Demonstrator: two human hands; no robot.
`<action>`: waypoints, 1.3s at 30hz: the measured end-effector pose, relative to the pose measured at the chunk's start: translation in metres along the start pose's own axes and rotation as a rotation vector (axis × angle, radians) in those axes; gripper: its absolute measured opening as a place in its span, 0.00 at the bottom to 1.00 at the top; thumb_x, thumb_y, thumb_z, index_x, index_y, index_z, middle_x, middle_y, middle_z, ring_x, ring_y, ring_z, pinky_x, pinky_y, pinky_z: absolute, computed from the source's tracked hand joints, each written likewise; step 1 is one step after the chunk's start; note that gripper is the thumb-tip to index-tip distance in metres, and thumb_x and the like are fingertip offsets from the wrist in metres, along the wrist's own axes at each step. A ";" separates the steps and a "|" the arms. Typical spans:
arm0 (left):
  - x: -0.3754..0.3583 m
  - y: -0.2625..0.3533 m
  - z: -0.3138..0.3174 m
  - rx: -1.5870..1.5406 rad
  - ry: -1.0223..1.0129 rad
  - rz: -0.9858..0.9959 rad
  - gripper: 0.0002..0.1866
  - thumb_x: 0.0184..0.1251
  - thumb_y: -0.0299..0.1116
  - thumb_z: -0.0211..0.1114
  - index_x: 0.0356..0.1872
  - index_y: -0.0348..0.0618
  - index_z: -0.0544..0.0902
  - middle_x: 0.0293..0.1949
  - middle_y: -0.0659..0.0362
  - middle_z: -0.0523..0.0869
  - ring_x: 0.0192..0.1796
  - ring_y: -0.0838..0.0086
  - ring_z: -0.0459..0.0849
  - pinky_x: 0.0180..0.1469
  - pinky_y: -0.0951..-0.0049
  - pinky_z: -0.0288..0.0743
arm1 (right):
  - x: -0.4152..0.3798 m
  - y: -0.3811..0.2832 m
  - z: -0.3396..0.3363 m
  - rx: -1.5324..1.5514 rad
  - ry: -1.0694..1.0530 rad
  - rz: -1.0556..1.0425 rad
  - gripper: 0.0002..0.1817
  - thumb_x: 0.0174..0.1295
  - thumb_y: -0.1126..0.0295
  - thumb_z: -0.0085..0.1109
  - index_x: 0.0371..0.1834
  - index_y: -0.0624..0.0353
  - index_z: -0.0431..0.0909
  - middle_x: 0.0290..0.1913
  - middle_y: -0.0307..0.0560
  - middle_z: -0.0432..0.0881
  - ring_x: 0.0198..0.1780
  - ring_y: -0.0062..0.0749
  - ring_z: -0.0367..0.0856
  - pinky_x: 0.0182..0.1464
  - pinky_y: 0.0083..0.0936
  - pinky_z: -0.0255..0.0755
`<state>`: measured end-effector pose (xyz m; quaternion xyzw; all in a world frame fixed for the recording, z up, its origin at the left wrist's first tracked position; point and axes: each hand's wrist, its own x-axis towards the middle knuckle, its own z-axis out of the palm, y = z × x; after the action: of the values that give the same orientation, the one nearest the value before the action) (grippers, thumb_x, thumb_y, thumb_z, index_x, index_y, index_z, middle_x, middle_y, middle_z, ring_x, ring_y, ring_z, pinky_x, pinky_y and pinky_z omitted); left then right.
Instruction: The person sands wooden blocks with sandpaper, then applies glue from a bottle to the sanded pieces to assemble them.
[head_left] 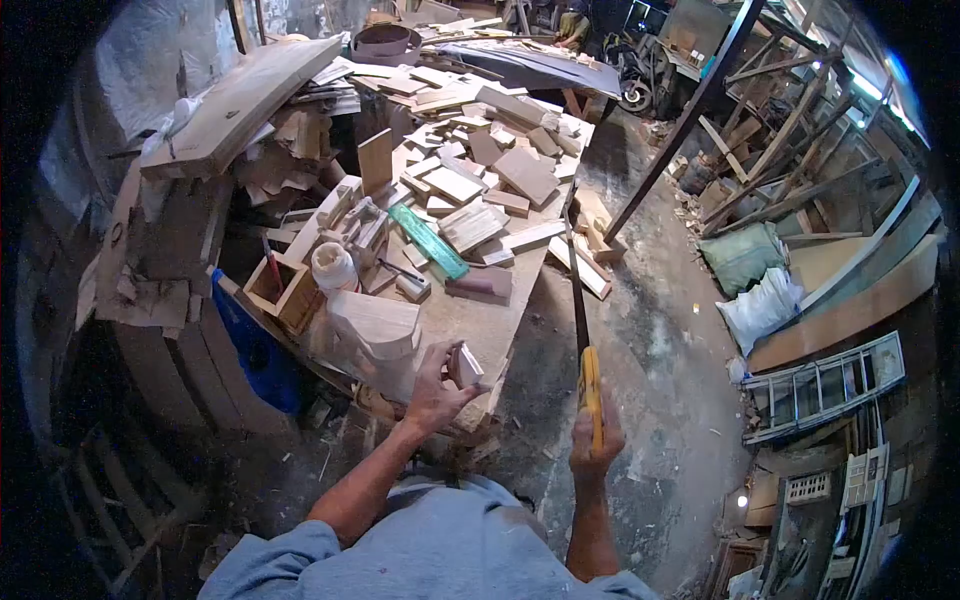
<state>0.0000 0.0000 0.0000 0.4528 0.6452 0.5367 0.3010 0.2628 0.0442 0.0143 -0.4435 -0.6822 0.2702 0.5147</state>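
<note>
Near the front corner of the workbench (pixel 440 385), my left hand (pixel 438 392) is closed round a small wood block (pixel 464 367). My right hand (pixel 597 436) grips the yellow handle of a hand saw (pixel 590 385), out past the bench's right edge. The dark blade points up and away, its side beside the bench edge and apart from the block. Just left of and beyond my left hand stands a rounded pale wood block (pixel 375 322). A brown piece (pixel 480 285) and a green piece (pixel 428 241) lie farther back.
Many wood offcuts (pixel 525 175) cover the back of the bench. A white jar (pixel 334 268) and an open wooden box (pixel 279 290) stand at the left. A dark post (pixel 685 120) rises beyond the right edge. White sacks (pixel 762 308) and a ladder (pixel 825 388) are at the right.
</note>
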 end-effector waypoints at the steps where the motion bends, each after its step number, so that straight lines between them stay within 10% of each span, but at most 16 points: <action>1: 0.001 -0.002 0.001 0.056 0.018 0.071 0.41 0.48 0.32 0.84 0.66 0.40 0.74 0.58 0.49 0.76 0.60 0.56 0.79 0.63 0.62 0.76 | 0.007 -0.002 0.004 -0.043 0.007 -0.049 0.29 0.71 0.63 0.57 0.70 0.69 0.72 0.53 0.63 0.87 0.45 0.36 0.89 0.47 0.28 0.82; 8: 0.035 -0.017 0.013 0.259 0.010 0.180 0.39 0.45 0.29 0.83 0.63 0.36 0.76 0.58 0.46 0.76 0.62 0.51 0.77 0.64 0.61 0.74 | 0.063 -0.015 0.036 0.095 0.078 0.054 0.26 0.72 0.72 0.54 0.70 0.75 0.69 0.56 0.54 0.83 0.44 0.29 0.83 0.45 0.24 0.79; 11: 0.062 -0.034 0.033 0.425 -0.046 0.199 0.39 0.46 0.28 0.82 0.64 0.38 0.75 0.59 0.46 0.76 0.65 0.50 0.73 0.69 0.59 0.70 | 0.074 -0.003 0.030 0.332 0.082 0.305 0.27 0.70 0.71 0.56 0.72 0.69 0.69 0.34 0.39 0.82 0.24 0.16 0.72 0.27 0.17 0.70; 39: 0.146 -0.085 0.052 0.349 -0.466 0.516 0.29 0.66 0.32 0.68 0.68 0.34 0.75 0.71 0.43 0.73 0.75 0.47 0.69 0.76 0.57 0.66 | 0.079 -0.087 0.083 0.428 0.016 0.742 0.29 0.76 0.68 0.54 0.75 0.73 0.62 0.24 0.36 0.70 0.17 0.15 0.65 0.19 0.16 0.62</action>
<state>-0.0361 0.1531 -0.0810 0.7543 0.5060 0.3597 0.2133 0.1500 0.0816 0.0954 -0.5442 -0.4010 0.5689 0.4684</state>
